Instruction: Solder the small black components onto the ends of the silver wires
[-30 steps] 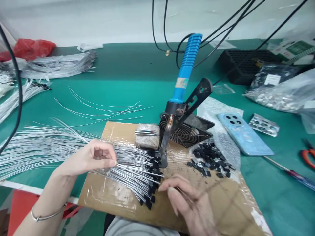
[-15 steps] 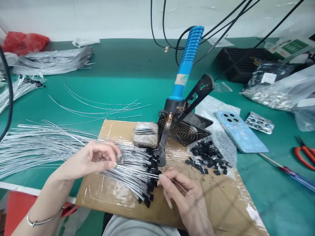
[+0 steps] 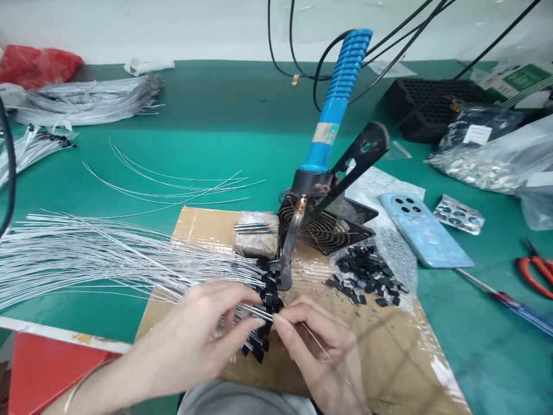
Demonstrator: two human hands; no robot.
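Note:
My left hand curls over a bundle of white wires, thumb and forefinger closing around a few strands near their tips. Just to the right, the thumb and forefinger of my right hand pinch the ends of those strands. A thin bare wire, like solder, runs across my right palm. Small black end pieces cap many wires of the bundle. Above my hands stands a soldering iron with a blue handle, its tip pointing down in a black metal stand.
Cardboard lies beneath the work. A block with metal pieces on top and a fan sit behind. Loose black pieces, a blue phone, a screwdriver and orange-handled pliers lie to the right.
My left hand has moved right and down along the wires, close to my right hand. My right hand stays nearly in place with its pinch. The view has shifted slightly.

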